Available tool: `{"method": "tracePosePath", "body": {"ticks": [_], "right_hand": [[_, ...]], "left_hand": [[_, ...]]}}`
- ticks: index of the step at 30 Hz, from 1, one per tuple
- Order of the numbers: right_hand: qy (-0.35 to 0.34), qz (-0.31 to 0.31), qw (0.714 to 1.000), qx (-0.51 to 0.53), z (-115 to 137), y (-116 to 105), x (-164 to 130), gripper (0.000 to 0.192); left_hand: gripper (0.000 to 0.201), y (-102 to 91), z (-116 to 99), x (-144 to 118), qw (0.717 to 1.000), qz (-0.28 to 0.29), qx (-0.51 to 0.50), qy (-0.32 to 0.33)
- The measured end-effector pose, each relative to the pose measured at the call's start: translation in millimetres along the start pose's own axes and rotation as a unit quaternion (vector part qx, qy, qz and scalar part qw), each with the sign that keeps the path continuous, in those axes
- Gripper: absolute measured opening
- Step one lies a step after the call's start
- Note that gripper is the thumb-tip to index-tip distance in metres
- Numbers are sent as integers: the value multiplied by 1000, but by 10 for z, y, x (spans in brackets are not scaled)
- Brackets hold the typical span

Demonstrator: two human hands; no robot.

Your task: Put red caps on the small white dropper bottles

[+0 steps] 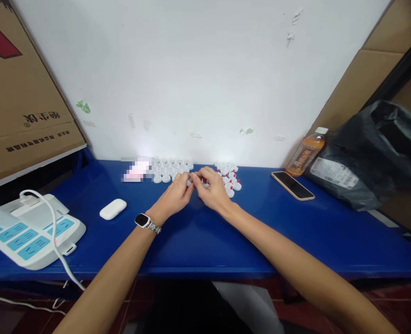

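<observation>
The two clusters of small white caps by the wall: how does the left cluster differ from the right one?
The left cluster is all white, while the right cluster has red bits on several caps. The left cluster spreads wider along the wall; the right cluster is smaller and tighter. The left cluster sits beyond the left hand, the right cluster beside the right hand. Both rest on the blue table.

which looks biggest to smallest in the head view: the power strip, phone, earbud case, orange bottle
1. power strip, though it lies nearest the camera
2. orange bottle and phone, too alike to rank
3. earbud case
</observation>
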State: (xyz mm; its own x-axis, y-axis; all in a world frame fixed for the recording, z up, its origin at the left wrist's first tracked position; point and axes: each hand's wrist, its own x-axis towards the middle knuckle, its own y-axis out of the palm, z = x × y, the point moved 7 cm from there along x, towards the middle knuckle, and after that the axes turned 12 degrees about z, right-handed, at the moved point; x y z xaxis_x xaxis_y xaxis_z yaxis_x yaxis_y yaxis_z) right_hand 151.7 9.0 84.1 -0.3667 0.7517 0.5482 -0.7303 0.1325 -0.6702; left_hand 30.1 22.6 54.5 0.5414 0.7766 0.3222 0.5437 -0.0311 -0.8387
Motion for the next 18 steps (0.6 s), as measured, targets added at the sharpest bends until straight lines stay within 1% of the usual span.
{"method": "tracePosePath", "body": {"ticks": [3, 5, 8, 10, 11, 12, 14, 15, 16, 18], "right_hand": [[7, -7, 1000, 28, -38, -13, 22, 33], [25, -16, 995, 98, -116, -41, 39, 32], [52, -5, 973, 223, -224, -68, 52, 29], [54, 13, 965, 255, -233, -90, 45, 28], [52, 26, 967, 250, -221, -94, 36, 27], [51, 46, 970, 235, -203, -84, 26, 26], [47, 100, 976, 188, -161, -20, 3, 22], [40, 126, 978, 159, -138, 23, -9, 20], [29, 145, 981, 126, -115, 64, -19, 18], [4, 162, 986, 51, -73, 120, -33, 15]], "left_hand": [[21, -4, -36, -2, 1000, 2, -11, 2], [24, 6, -93, 0, 1000, 6, -29, 8], [31, -9, -138, -8, 998, 4, -69, -3], [42, -63, -115, -24, 995, -1, -96, -15], [45, -105, -87, -34, 994, -7, -111, -18], [44, -153, -47, -45, 992, -16, -127, -23], [34, -234, 66, -63, 987, -34, -153, -43], [32, -251, 122, -66, 985, -39, -156, -56], [32, -249, 164, -63, 986, -39, -150, -65], [29, -187, 188, -38, 991, -27, -114, -63]]}}
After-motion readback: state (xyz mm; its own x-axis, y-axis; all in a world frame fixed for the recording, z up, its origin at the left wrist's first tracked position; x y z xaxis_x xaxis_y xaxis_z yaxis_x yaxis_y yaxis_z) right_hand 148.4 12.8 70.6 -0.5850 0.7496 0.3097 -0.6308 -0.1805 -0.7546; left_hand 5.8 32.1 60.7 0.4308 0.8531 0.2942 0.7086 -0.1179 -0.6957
